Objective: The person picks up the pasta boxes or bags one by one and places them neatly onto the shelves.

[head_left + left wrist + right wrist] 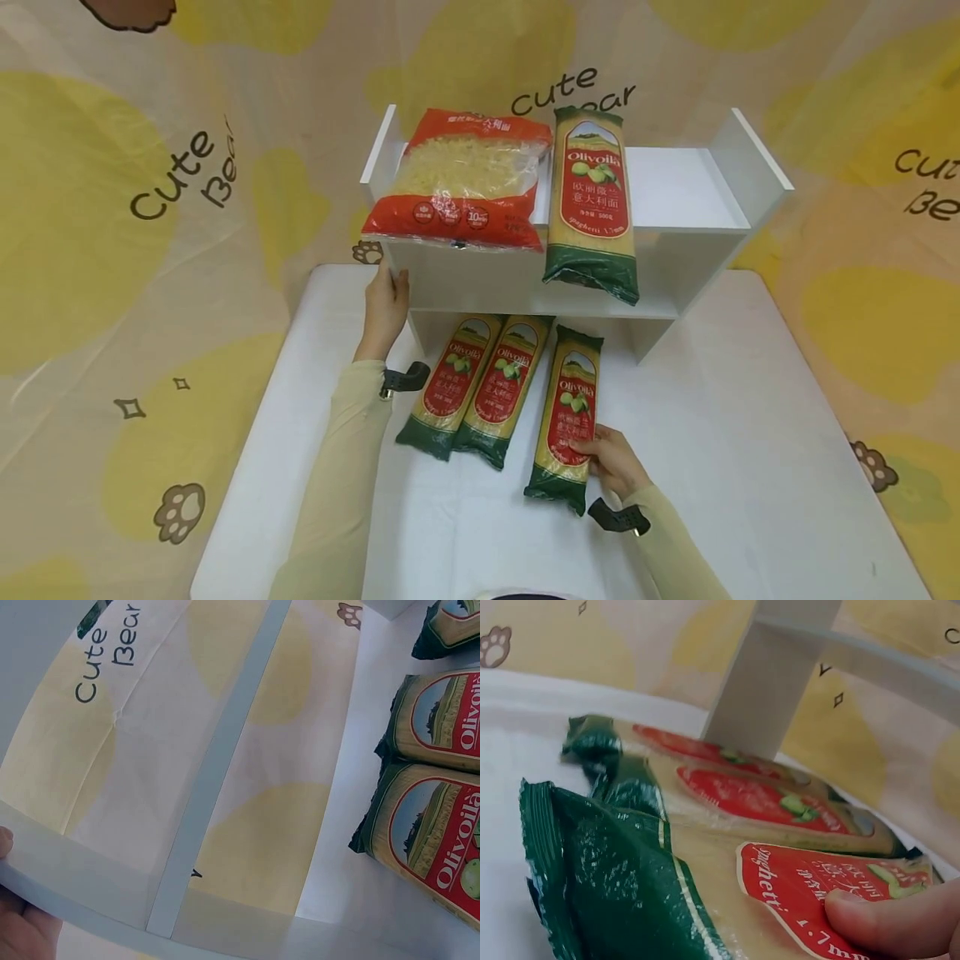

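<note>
My right hand (617, 462) grips a spaghetti packet (573, 408) by its right edge, low down, with the thumb on the red label; the right wrist view shows that thumb (885, 919) close up. To its left, two more spaghetti packets (459, 375) (506, 383) lie side by side on the table, partly beneath the white shelf (480, 279). At the shelf's left side panel, my left hand (384, 308) holds the panel's edge, the thumb on one side and fingers on the other. In the left wrist view only part of that hand (26, 930) shows.
On the upper shelf board lie a red bag of pasta (465, 179) and another spaghetti packet (592, 204), both jutting over the front edge. A white table (750, 467) carries the shelf. Behind hangs a patterned cloth (292, 100). A dark rounded object (528, 596) shows at the bottom edge.
</note>
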A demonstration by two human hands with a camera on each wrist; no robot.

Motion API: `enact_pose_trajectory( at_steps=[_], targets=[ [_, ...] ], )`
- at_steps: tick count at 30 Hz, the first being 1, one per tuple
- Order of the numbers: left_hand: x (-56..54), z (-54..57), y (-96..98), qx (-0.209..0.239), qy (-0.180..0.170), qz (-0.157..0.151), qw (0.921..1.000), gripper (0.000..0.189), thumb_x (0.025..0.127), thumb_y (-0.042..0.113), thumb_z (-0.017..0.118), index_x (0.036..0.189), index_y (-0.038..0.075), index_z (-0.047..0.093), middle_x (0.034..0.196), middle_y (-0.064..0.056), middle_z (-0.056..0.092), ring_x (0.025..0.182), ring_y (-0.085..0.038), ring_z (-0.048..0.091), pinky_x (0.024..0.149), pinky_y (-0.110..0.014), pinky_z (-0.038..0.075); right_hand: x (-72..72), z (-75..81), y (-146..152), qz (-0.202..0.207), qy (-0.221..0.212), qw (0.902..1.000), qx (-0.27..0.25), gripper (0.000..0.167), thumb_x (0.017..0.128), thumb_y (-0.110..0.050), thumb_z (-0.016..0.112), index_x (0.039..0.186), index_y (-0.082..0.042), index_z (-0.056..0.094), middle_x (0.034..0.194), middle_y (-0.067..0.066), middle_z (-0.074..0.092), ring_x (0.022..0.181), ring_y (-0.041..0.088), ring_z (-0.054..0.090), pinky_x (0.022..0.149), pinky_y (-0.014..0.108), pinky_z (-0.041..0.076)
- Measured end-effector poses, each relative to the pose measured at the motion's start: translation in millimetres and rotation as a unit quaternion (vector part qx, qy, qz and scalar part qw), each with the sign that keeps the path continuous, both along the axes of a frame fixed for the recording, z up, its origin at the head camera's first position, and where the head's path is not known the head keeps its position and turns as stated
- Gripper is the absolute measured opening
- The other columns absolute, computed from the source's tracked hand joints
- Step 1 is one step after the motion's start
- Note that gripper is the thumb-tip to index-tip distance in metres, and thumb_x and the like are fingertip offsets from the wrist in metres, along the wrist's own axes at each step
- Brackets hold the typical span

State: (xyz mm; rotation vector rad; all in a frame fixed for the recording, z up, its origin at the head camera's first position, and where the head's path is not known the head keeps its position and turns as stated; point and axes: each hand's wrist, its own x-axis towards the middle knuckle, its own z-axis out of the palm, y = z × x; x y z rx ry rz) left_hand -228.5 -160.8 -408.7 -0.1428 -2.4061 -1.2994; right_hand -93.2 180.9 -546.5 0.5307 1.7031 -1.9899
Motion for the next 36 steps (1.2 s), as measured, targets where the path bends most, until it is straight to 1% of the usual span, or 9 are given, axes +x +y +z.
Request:
enact_pose_trajectory(
  at_steps=[2,5,9,12,16,23,26,31,36],
  targets=[
    [-0.1,-0.4,0.0,0.001,0.003,0.002,1.0000,0.037,0.099,0.004,0.042,0.135,-0.004,0.039,0.127,-0.031,0.051,0.116,-0.042,0.051,0.093,-0.054,0.043,3.7,5.9,1,0.000,-0.001,1.0000,-0.001,0.050,0.088,-0.002,0.061,0.129,0.015,0.038,0.093,0.008,0.064,0.079,0.017,0.065,0.071,0.031,0.056],
    [0.2,-0.3,0.4,0.000,0.004,0.005,1.0000,0.033,0.099,0.004,0.042,0.131,-0.005,0.041,0.124,-0.031,0.053,0.112,-0.042,0.054,0.090,-0.054,0.045,9.5,15.2,3,-0.012,-0.009,0.9998,-0.015,0.052,0.090,-0.004,0.060,0.132,0.013,0.036,0.098,0.007,0.062,0.084,0.017,0.063,0.076,0.031,0.054],
    [1.7,0.3,0.3,-0.002,0.007,0.006,1.0000,0.030,0.099,0.004,0.043,0.127,-0.006,0.043,0.121,-0.032,0.054,0.108,-0.043,0.056,0.087,-0.055,0.046,19.8,26.1,3,-0.036,-0.016,0.9985,-0.038,0.052,0.092,-0.005,0.058,0.134,0.012,0.033,0.097,0.004,0.063,0.086,0.016,0.064,0.079,0.031,0.054],
    [2.6,0.8,-0.2,-0.003,0.011,0.002,0.9999,0.031,0.099,0.003,0.042,0.129,-0.006,0.042,0.122,-0.032,0.053,0.110,-0.043,0.055,0.089,-0.055,0.046,28.3,34.0,5,-0.050,-0.011,0.9981,-0.033,0.053,0.092,-0.005,0.057,0.135,0.013,0.032,0.095,0.002,0.064,0.085,0.014,0.064,0.078,0.030,0.054],
    [3.1,1.1,-0.3,0.000,0.012,0.000,0.9999,0.034,0.099,0.003,0.042,0.132,-0.005,0.040,0.125,-0.032,0.052,0.113,-0.043,0.053,0.090,-0.055,0.045,37.5,46.4,10,-0.055,-0.001,0.9984,-0.014,0.053,0.092,-0.004,0.056,0.136,0.012,0.031,0.096,0.001,0.064,0.084,0.013,0.064,0.076,0.029,0.054],
    [1.7,0.3,1.2,0.001,0.018,-0.003,0.9998,0.034,0.099,0.003,0.042,0.132,-0.005,0.040,0.125,-0.032,0.052,0.114,-0.043,0.052,0.090,-0.055,0.045,52.9,66.9,24,-0.066,0.015,0.9977,-0.008,0.057,0.093,-0.003,0.054,0.140,0.010,0.025,0.097,-0.002,0.064,0.087,0.011,0.063,0.077,0.028,0.053],
    [1.4,0.5,1.6,0.001,0.018,-0.005,0.9998,0.034,0.099,0.003,0.041,0.132,-0.005,0.040,0.126,-0.031,0.051,0.115,-0.043,0.052,0.091,-0.055,0.044,59.6,73.6,29,-0.076,0.014,0.9970,-0.002,0.057,0.093,-0.004,0.053,0.141,0.009,0.024,0.096,-0.005,0.064,0.088,0.010,0.063,0.078,0.028,0.053],
    [1.5,-0.1,0.7,0.004,0.014,-0.003,0.9999,0.036,0.099,0.003,0.041,0.134,-0.004,0.040,0.128,-0.031,0.050,0.116,-0.043,0.051,0.092,-0.055,0.043,67.1,82.7,40,-0.087,0.011,0.9961,0.012,0.059,0.095,-0.006,0.053,0.143,0.007,0.022,0.094,-0.010,0.064,0.088,0.007,0.063,0.079,0.026,0.052],
    [2.2,0.3,0.5,0.005,0.009,-0.004,0.9999,0.035,0.099,0.004,0.041,0.133,-0.004,0.040,0.127,-0.031,0.051,0.115,-0.043,0.051,0.091,-0.056,0.044,73.0,92.2,50,-0.095,0.014,0.9953,0.017,0.061,0.095,-0.010,0.053,0.144,0.006,0.019,0.093,-0.015,0.064,0.089,0.005,0.062,0.080,0.025,0.052]
  ],
)
